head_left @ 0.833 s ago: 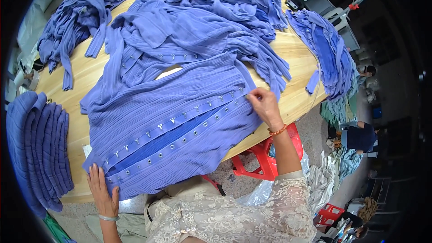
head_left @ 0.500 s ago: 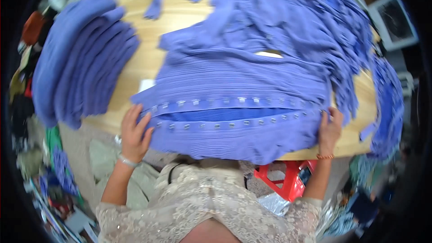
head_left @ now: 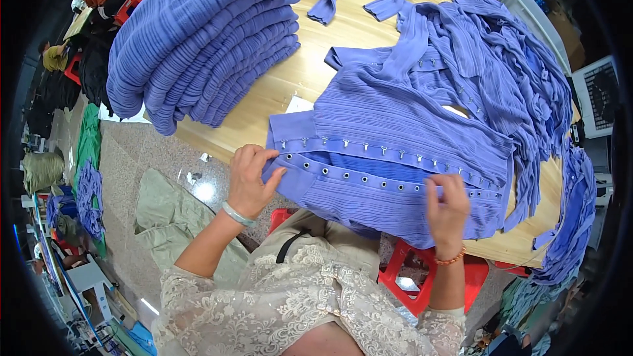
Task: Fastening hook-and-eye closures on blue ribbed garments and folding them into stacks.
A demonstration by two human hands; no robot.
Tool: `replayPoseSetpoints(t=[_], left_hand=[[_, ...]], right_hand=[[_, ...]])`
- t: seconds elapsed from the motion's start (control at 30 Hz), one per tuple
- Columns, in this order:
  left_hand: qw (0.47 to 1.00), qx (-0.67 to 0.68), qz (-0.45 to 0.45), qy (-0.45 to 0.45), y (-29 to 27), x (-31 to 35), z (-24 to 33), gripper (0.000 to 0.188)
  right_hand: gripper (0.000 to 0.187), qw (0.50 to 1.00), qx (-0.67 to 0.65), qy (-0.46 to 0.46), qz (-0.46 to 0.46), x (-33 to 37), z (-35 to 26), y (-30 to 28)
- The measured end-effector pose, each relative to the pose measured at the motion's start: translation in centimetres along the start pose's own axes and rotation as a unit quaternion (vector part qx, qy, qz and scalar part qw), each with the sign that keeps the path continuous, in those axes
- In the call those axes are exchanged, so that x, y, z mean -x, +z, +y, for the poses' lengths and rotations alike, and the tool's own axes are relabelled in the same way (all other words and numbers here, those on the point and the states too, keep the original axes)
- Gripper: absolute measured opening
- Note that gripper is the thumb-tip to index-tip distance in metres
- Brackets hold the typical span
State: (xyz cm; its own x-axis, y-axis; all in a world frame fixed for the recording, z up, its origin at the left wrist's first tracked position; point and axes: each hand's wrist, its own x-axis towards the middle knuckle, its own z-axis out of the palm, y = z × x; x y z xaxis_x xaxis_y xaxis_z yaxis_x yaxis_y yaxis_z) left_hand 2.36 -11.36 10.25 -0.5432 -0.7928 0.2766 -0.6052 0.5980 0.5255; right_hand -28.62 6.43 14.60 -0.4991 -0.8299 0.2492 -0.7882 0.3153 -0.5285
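A blue-purple ribbed cardigan (head_left: pixel 395 112) lies spread at the table's near edge, its two front bands partly apart. Metal hooks run along the far band, and round eyelets line the near one. At the left end of the bands, my left hand (head_left: pixel 252 183) has the cardigan's edge between thumb and fingers. My right hand (head_left: pixel 448 214) is over the near band towards its right part, slightly blurred, its fingers apart and holding nothing that I can see. Between the bands, a darker blue inner layer shows.
A tall stack of folded blue-purple garments (head_left: pixel 198 39) stands on the wooden table (head_left: pixel 330 29) at left. Loose garments (head_left: pixel 488 53) heap up at the far right, some hanging over the edge. A red stool (head_left: pixel 412 283) is below the table.
My view has turned, so the table and cardigan now appear slanted. My right hand has left the cardigan's right end and moved inward along the near band. My left hand stays at the left end.
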Motion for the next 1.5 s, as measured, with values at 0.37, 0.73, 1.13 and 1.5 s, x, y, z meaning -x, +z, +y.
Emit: replayPoseSetpoints(t=[0.37,0.73,1.13,1.5], left_hand=[[0.993,0.027,0.046,0.101,0.6,0.0,0.1,0.019],[0.986,0.162,-0.030,-0.041,-1.0,1.4,-1.6,0.030],[0.618,0.632,-0.255,-0.392,-3.5,-3.1,-3.2,0.029],[0.883,0.382,-0.142,-0.234,0.2,-4.7,-1.3,0.011]], right_hand=[[0.028,0.968,-0.099,-0.042,-0.228,-2.5,-13.7,12.5],[0.010,0.940,-0.261,-0.101,-0.193,-3.1,-13.2,13.0],[0.012,0.935,-0.256,-0.107,-0.222,-1.6,-12.5,12.1],[0.011,0.939,-0.263,-0.107,-0.193,-2.0,-12.0,12.9]])
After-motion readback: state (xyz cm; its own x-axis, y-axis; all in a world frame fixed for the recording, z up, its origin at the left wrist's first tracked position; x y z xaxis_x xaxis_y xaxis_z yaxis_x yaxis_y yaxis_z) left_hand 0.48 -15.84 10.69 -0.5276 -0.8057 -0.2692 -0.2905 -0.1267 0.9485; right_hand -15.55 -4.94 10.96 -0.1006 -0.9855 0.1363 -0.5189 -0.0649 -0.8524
